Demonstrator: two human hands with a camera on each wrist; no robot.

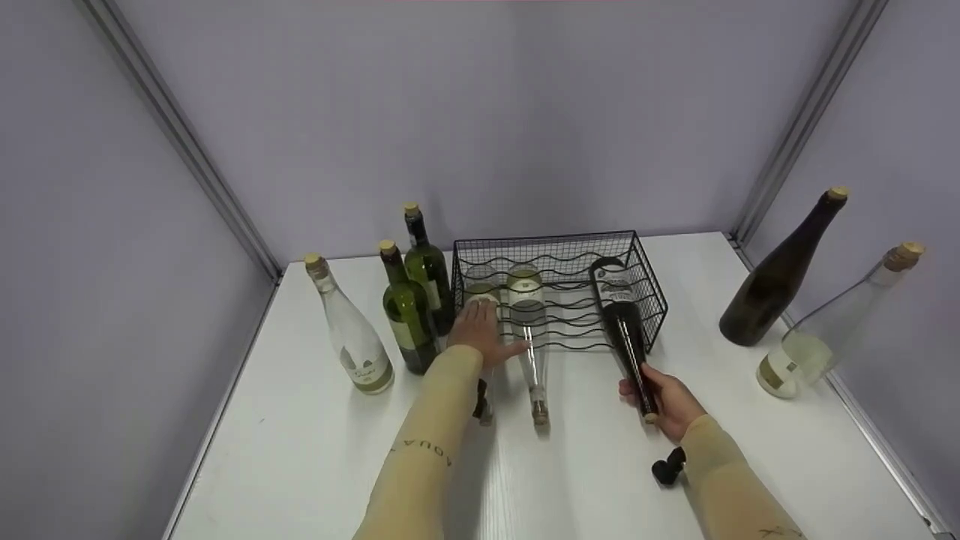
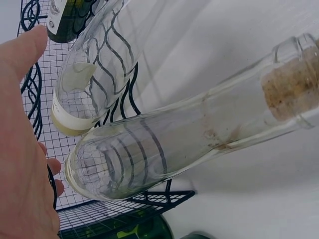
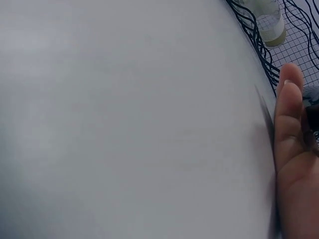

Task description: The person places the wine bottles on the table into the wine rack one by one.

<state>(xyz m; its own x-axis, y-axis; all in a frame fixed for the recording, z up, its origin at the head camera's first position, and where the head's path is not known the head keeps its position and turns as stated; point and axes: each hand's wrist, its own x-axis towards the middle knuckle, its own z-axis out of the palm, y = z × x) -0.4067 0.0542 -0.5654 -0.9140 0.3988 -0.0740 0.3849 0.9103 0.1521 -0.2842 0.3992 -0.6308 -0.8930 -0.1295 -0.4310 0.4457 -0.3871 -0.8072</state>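
Observation:
A black wire rack (image 1: 547, 241) lies on the white table with corked bottles lying in it. My left hand (image 1: 478, 330) reaches over the rack's left side with fingers extended, over a clear glass bottle (image 2: 189, 134) lying there. Beside that one lies a second clear bottle (image 1: 529, 330), its neck pointing toward me. At the rack's right side, my right hand (image 1: 675, 405) grips the neck of a dark wine bottle (image 1: 624, 322), whose labelled base is inside the rack. In the right wrist view the right hand (image 3: 291, 149) hides most of that bottle.
Left of the rack stand a clear bottle (image 1: 356, 337) and two green bottles, one nearer (image 1: 409, 315) and one behind (image 1: 427, 266). On the right stand a brown bottle (image 1: 772, 281) and a clear bottle (image 1: 832, 330). Grey walls (image 1: 525, 120) enclose the table (image 1: 300, 465).

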